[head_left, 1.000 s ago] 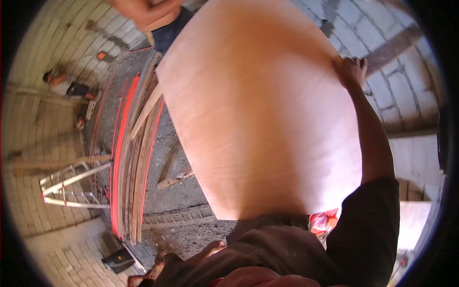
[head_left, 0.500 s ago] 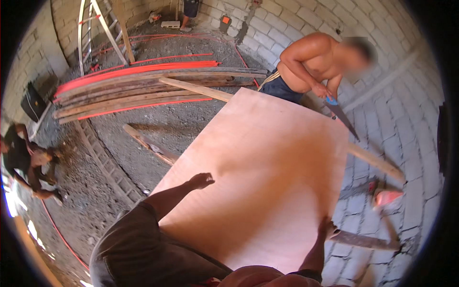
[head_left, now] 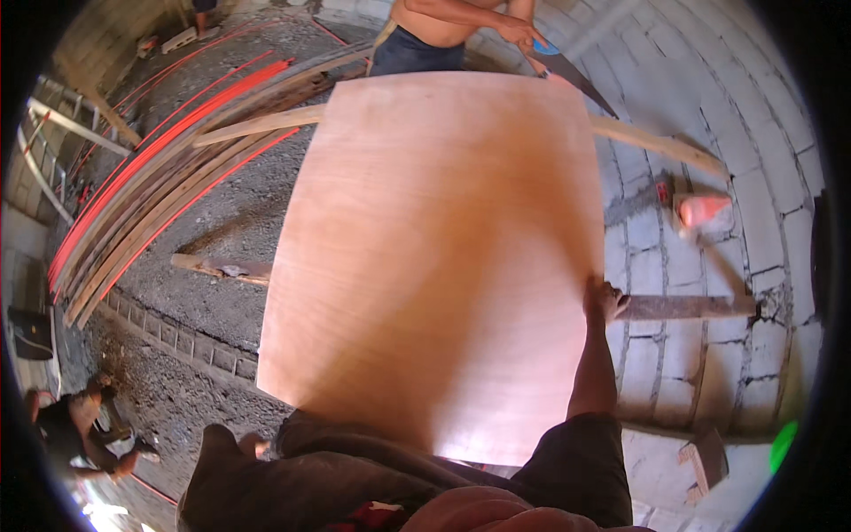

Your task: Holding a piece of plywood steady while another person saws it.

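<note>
A pale plywood sheet [head_left: 434, 230] lies across two wooden boards [head_left: 660, 142]. My right hand [head_left: 605, 299] grips its right edge, fingers curled over it, beside a weathered board [head_left: 691, 307]. My left hand [head_left: 254, 446] is low by my body, below the sheet's near left corner, mostly hidden by my clothing. A shirtless person [head_left: 425, 31] stands at the sheet's far end, holding a handsaw [head_left: 572, 75] with a blue handle.
Red rods and timber planks [head_left: 160, 186] lie at left on gravel, near a ladder [head_left: 40, 133] and a metal rebar lattice [head_left: 168, 337]. Another person [head_left: 80, 426] crouches at lower left; legs show at the back. A red-and-white bag [head_left: 703, 213] is by the block wall [head_left: 745, 177] at right.
The view has swung back toward the sheet, which now lies straight before me. My left hand has left the sheet's top and dropped low. My right hand stays on the edge.
</note>
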Action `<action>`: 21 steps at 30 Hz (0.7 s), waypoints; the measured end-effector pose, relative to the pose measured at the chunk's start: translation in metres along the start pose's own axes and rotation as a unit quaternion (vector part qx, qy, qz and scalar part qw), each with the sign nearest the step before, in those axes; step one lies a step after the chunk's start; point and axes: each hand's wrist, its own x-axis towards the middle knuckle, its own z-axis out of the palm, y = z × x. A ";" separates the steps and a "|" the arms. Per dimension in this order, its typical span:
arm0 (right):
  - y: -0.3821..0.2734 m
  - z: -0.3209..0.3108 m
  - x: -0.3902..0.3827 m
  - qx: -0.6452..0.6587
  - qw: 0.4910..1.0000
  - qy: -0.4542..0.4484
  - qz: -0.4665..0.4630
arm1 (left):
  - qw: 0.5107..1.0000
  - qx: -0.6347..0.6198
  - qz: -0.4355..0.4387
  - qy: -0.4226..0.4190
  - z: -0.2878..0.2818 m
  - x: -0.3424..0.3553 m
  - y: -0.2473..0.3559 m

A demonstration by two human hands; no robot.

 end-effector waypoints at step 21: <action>0.005 0.015 0.004 -0.014 1.000 0.008 -0.010 | 0.863 -0.423 0.146 0.235 -0.192 0.107 0.200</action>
